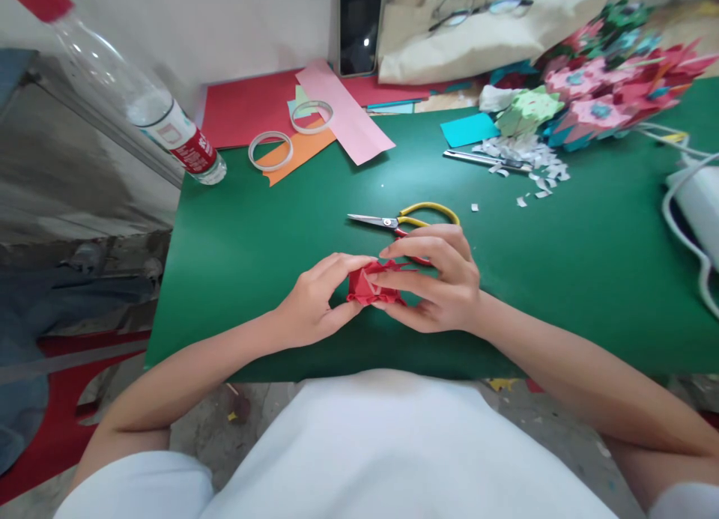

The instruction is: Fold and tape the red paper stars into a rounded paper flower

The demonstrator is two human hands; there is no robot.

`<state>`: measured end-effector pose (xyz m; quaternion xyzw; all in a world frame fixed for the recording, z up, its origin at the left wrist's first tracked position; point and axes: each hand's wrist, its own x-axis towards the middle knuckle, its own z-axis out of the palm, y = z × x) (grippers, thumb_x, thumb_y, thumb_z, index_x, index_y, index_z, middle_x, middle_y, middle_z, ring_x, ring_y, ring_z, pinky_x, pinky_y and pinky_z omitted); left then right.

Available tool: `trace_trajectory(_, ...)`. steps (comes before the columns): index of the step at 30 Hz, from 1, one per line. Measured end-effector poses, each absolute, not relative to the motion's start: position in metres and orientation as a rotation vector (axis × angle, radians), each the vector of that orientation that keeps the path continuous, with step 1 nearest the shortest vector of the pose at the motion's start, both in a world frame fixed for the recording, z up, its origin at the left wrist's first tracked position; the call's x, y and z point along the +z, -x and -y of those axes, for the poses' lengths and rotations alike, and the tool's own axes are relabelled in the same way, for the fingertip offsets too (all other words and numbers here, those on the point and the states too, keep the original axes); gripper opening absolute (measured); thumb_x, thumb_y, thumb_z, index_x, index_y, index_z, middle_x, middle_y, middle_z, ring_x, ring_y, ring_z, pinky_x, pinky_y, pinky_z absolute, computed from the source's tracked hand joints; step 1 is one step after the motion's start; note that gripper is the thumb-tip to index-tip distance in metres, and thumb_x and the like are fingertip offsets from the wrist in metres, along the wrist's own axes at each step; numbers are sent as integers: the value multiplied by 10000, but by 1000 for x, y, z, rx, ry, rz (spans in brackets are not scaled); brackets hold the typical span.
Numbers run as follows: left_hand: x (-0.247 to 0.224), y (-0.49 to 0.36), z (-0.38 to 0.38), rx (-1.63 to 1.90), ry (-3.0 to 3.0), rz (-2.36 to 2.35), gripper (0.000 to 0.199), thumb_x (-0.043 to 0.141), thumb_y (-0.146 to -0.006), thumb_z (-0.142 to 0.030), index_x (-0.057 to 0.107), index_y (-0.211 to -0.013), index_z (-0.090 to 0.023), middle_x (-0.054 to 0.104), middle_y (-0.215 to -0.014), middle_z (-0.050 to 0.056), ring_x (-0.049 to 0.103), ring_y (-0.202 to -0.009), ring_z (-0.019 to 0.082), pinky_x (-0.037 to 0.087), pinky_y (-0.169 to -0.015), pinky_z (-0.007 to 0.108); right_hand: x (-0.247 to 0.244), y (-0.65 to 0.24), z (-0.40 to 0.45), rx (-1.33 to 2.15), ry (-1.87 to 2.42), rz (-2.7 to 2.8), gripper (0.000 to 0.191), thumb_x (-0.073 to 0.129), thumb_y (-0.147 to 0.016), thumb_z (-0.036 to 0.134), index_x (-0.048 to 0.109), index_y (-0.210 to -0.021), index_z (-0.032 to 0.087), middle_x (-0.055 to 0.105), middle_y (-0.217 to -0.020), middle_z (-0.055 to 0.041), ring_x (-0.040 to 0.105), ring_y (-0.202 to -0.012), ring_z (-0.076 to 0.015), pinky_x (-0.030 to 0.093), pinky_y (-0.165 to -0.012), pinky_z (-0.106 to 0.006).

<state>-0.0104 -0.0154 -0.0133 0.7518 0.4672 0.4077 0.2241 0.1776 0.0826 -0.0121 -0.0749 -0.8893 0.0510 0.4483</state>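
Note:
A small red folded-paper piece (371, 285) with pointed, crinkled edges is held between both hands above the green table. My left hand (321, 298) grips its left side, thumb below and fingers above. On the right side, my right hand (438, 279) pinches it with thumb and fingers, and another finger is raised. The fingers hide part of the paper. Just beyond my right hand lie scissors (389, 222) with one yellow and one red handle, their blades pointing left; my right hand partly covers them.
A tilted clear bottle (194, 152) stands at the left. Two tape rolls (270, 151) lie near coloured paper sheets (348, 114). Beyond are a phone (359, 28), glasses (480, 10) on a cloth bag (443, 58), paper flowers (601, 111), a cutter (487, 160), white scraps (539, 156) and a white cable (671, 204).

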Motion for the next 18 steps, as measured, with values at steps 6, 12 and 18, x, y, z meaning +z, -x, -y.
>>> trace_trajectory(6,-15,12,15,1111,-2127,-1346,441,579,-849,-154,485,-1276,-210,660,-1115,70,629,-1015,169,524,-896,314,-13,-176,-83,67,208,2163,148,730,-759,304,671,-891,272,637,-962,-22,556,-912,-196,455,-787,-366)
trace_trajectory(12,-13,12,14,1174,-2133,-1409,430,617,-803,-117,528,-1216,-198,682,-1099,62,649,-984,160,530,-872,289,-10,-175,-81,-9,302,2165,133,731,-773,326,661,-881,291,617,-1005,-16,540,-952,-194,452,-810,-362)
trace_trajectory(18,-13,11,13,1223,-2105,-1418,388,624,-774,-107,552,-1144,-197,692,-1039,40,650,-933,150,528,-834,281,-9,-173,-77,38,240,2117,156,766,-741,241,649,-834,287,591,-892,9,524,-864,-173,444,-744,-333)
